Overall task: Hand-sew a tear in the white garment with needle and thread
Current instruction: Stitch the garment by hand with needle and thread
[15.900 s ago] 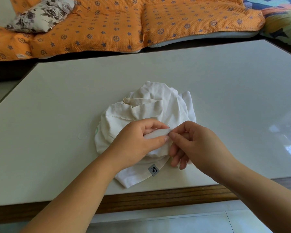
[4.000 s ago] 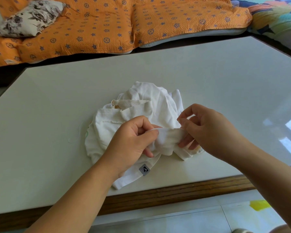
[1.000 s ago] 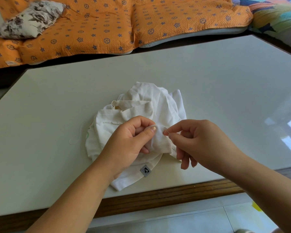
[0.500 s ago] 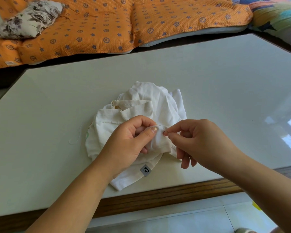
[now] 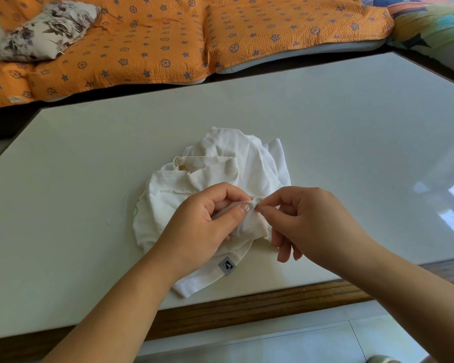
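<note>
The garment [image 5: 220, 166] lies bunched on the counter [image 5: 351, 127], near its front edge, with a grey label [image 5: 227, 265] at the near hem. The left hand [image 5: 202, 226] pinches a raised fold of the garment between thumb and fingers. The right hand [image 5: 307, 221] meets that fold at its tip; thumb and forefinger pinch a needle [image 5: 259, 204], barely visible, and the other fingers curl loosely. A faint thread [image 5: 119, 216] loops on the counter left of the garment. An orange quilt [image 5: 168, 35] lies beyond the far edge.
</note>
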### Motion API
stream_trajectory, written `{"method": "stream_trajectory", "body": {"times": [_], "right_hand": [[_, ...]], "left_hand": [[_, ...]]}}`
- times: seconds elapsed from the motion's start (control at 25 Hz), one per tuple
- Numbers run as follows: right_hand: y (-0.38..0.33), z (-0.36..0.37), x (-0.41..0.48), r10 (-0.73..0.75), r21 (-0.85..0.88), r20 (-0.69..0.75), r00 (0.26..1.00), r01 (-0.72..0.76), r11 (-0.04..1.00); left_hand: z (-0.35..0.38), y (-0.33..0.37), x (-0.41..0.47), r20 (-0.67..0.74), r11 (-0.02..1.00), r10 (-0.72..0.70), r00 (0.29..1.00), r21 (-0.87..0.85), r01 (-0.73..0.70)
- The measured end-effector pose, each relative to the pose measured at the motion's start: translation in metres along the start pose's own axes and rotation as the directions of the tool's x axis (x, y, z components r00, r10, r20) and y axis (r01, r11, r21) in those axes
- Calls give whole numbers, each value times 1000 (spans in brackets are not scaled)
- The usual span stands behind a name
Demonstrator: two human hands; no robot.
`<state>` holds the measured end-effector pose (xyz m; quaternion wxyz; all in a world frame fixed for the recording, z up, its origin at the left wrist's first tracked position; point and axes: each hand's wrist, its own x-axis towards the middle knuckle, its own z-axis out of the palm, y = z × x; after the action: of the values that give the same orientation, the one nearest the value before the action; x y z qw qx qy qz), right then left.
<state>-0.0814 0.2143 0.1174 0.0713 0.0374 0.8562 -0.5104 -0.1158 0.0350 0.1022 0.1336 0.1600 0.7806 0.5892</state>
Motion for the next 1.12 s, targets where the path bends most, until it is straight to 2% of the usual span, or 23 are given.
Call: {"method": "stream_trajectory", "body": {"times": [0.2, 0.44, 0.6, 0.88, 1.04, 1.12], "right_hand": [[0, 2, 0, 11, 27, -10, 1000, -11, 1000], [0, 5, 1, 46, 207, -11, 999, -43, 977], [-1, 7, 2, 51, 247, 15, 999, -53, 968], [-1, 9, 2, 42, 354, 17, 999, -45, 934], [-3, 7, 3, 81, 360, 78, 994, -104, 927], [-4, 5, 4, 109, 289, 69, 992, -125, 949]], "left_hand": [[1, -2, 0, 10, 999, -15, 1000, -39, 16], [4, -5, 1, 4, 1000, -10, 1000, 15, 10], [6, -3, -1, -11, 999, -38, 999, -18, 38], [10, -7, 1, -60, 995, 38, 997, 96, -32], [11, -6, 1, -36, 988, 44, 998, 152, -38], [11, -5, 0, -26, 981, 37, 999, 191, -31]]}}
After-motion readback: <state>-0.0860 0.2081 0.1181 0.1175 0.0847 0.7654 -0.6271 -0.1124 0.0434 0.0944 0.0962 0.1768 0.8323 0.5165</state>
